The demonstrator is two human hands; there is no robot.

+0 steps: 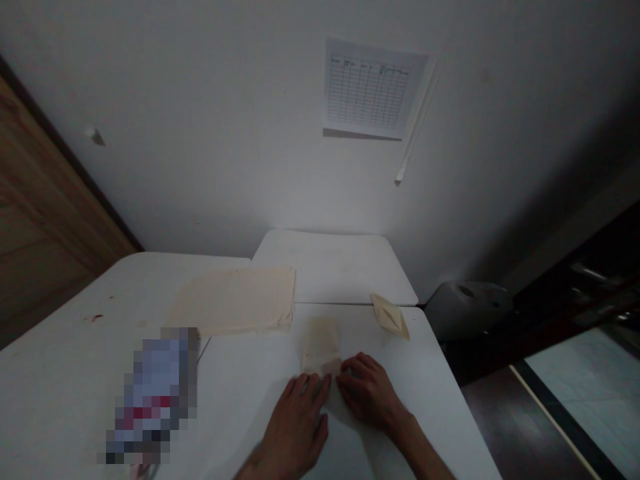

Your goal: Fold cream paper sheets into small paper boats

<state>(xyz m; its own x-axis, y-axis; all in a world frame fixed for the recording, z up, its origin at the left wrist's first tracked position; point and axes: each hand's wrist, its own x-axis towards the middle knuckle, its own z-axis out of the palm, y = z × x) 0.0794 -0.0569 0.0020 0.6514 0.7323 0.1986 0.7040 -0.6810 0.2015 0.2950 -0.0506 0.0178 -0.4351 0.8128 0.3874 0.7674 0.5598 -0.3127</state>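
Both hands down on white desk (pixel 425 373), working at small beige paper piece (pixel 321 337), which lies near the middle, in front of the fingertips. Left hand (pixel 299 421) palm down, fingers together and thumb out, fingertips at the paper's near edge; can't tell if it grips or only presses. Right hand (pixel 369 390) has bent fingers at the paper's near right corner; pinch or mere touch, can't tell. Larger beige sheets (pixel 240 300) lie stacked to the left, toward the back. Folded beige paper (pixel 391 317) sits at back right, near the desk edge. Pixelated item (pixel 155 387) at left, contents unreadable. Behind: printed table sheet (pixel 367 93) on the wall, white strip (pixel 417 127) beside it. Pale plastic container (pixel 465 303) off the desk, right.
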